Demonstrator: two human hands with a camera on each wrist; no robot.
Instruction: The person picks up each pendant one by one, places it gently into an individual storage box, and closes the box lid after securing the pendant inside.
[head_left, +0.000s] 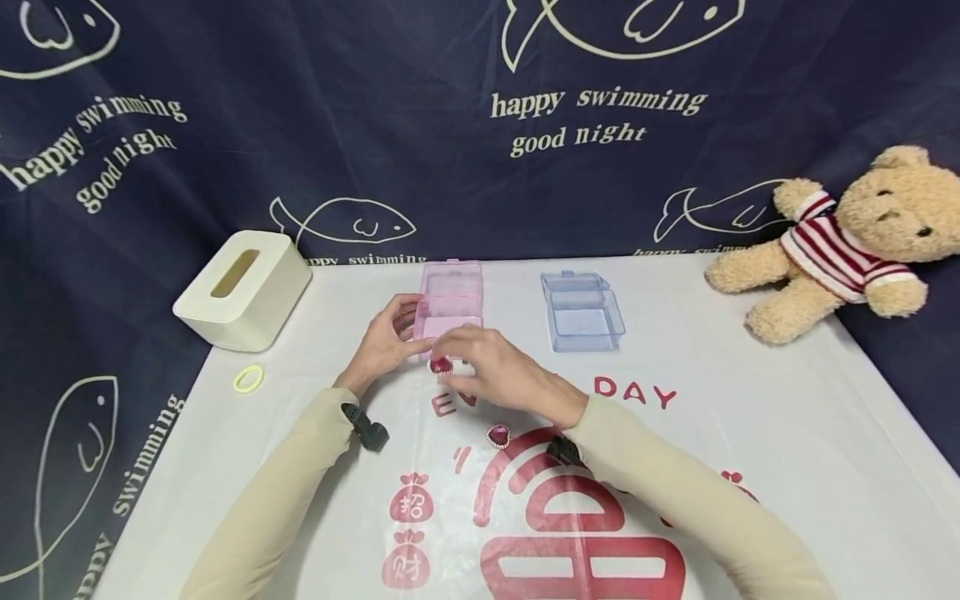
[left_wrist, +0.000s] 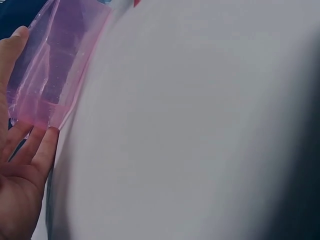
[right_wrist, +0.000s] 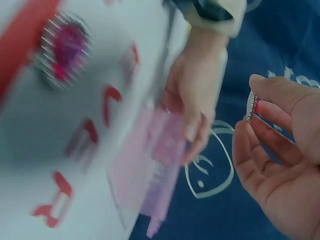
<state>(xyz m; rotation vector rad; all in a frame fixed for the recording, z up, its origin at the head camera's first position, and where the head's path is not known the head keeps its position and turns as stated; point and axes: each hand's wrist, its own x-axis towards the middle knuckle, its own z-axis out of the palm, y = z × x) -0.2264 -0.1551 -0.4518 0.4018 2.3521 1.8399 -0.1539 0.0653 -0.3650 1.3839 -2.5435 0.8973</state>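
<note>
A translucent pink plastic box (head_left: 448,302) stands toward the back of the table with its lid raised. My left hand (head_left: 386,340) holds it at its left side, thumb and fingers on either side of the plastic (left_wrist: 65,65). Close in front of the box, my right hand (head_left: 491,367) pinches a red heart-shaped gem with a silvery beaded edge (right_wrist: 252,107) between thumb and fingertips. Another such heart gem (head_left: 498,436) lies on the table nearer to me, below the right hand.
Right of the pink box stands an open translucent blue box (head_left: 588,342). A cream tissue box (head_left: 258,312) is at the back left, with a yellow ring (head_left: 260,372) before it. At the right edge sits a teddy bear (head_left: 832,250). A dark printed curtain (head_left: 450,158) hangs behind.
</note>
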